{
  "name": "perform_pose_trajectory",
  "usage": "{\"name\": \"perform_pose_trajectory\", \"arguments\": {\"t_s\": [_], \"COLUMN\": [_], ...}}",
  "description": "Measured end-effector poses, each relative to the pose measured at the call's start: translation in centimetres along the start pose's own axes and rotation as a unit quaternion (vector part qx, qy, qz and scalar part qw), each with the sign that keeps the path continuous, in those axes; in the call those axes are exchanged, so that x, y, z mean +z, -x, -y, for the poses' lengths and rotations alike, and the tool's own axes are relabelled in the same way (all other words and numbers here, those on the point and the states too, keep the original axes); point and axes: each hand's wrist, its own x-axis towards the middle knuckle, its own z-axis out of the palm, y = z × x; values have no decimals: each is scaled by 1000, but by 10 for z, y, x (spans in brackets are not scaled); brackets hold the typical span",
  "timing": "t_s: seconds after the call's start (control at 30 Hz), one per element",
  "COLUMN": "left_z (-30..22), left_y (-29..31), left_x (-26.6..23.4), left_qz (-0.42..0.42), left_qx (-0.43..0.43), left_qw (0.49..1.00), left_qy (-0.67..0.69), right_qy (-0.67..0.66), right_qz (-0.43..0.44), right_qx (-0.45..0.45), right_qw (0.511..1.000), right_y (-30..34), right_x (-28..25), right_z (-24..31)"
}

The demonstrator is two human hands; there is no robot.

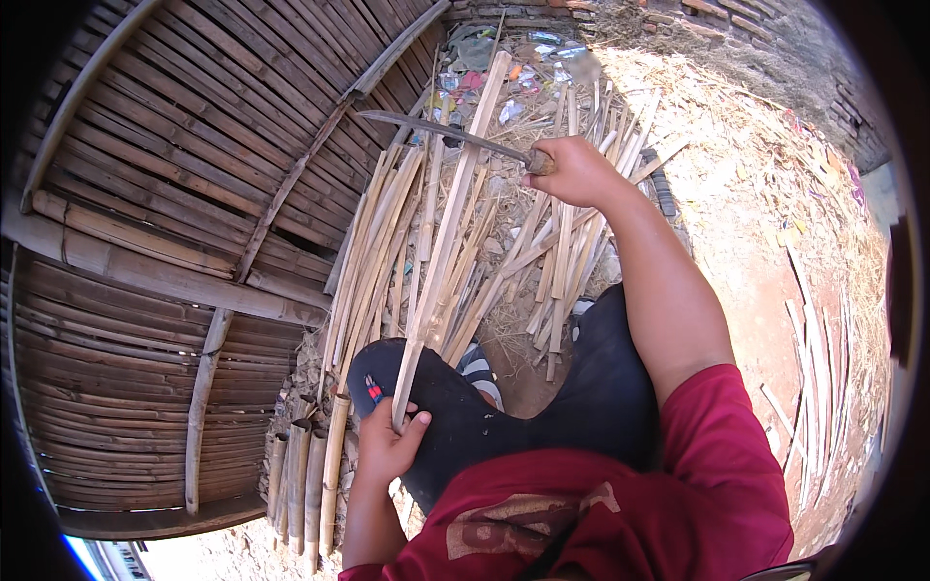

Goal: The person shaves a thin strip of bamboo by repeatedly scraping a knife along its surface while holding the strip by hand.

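Observation:
My left hand is closed around the near end of a long, pale bamboo strip. The strip slants up and away across my left thigh, its far end raised over the ground. In my right hand is the handle of a machete. Its long, dark, curved blade points left and crosses the strip near its far end; whether it touches or only passes over the strip, I cannot tell.
Split bamboo strips lie in heaps before my legs, with another pile at the right. A slatted bamboo wall rises on the left, with upright bamboo poles below it. Litter and a brick wall are beyond.

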Motion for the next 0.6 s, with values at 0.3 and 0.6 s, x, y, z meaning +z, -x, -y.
{"name": "perform_pose_trajectory", "arguments": {"t_s": [0.3, 0.6], "left_z": [26, 17], "left_y": [21, 10], "left_x": [3, 0], "left_qz": [-53, -41], "left_qx": [9, -8], "left_qw": [998, 999], "left_qy": [-18, -19], "right_qy": [58, 40], "right_qz": [110, 44], "right_qx": [-209, -103], "right_qw": [970, 993], "right_y": [22, 17], "right_x": [16, 10], "right_z": [56, 38]}}
